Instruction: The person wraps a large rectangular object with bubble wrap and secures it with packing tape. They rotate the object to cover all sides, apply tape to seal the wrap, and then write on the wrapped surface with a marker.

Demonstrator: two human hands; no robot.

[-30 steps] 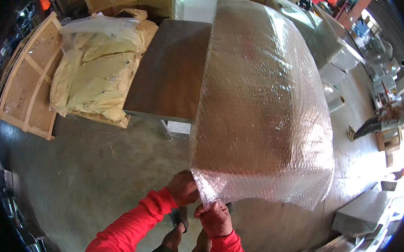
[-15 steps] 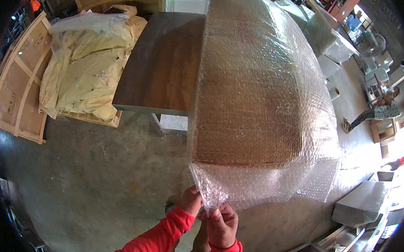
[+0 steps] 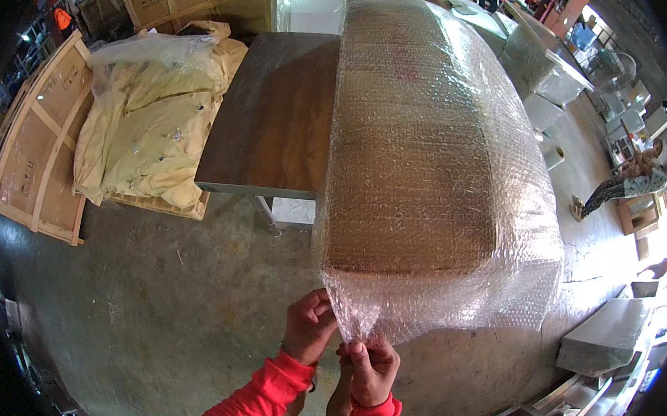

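A large cardboard box (image 3: 410, 195) lies under clear bubble wrap (image 3: 448, 296), whose loose near end hangs past the box's edge. My right hand (image 3: 374, 371) is closed on the lower left corner of that hanging end, thumb on top. Just up and left of it, my left hand (image 3: 308, 326) has its fingers curled in at the wrap's left edge; the fingertips are partly hidden there. Both arms wear red sleeves.
A dark brown tabletop (image 3: 269, 120) adjoins the box's left side. Further left are a yellow-covered stack (image 3: 150, 128) on a pallet and a wooden crate (image 3: 39, 143). Another person (image 3: 625, 180) is at the right, beyond a roll (image 3: 553, 157). Wrapped pieces (image 3: 601, 336) lie lower right.
My left hand has moved up and slightly left along the wrap's edge. My right hand keeps its hold on the corner. The view has shifted a little.
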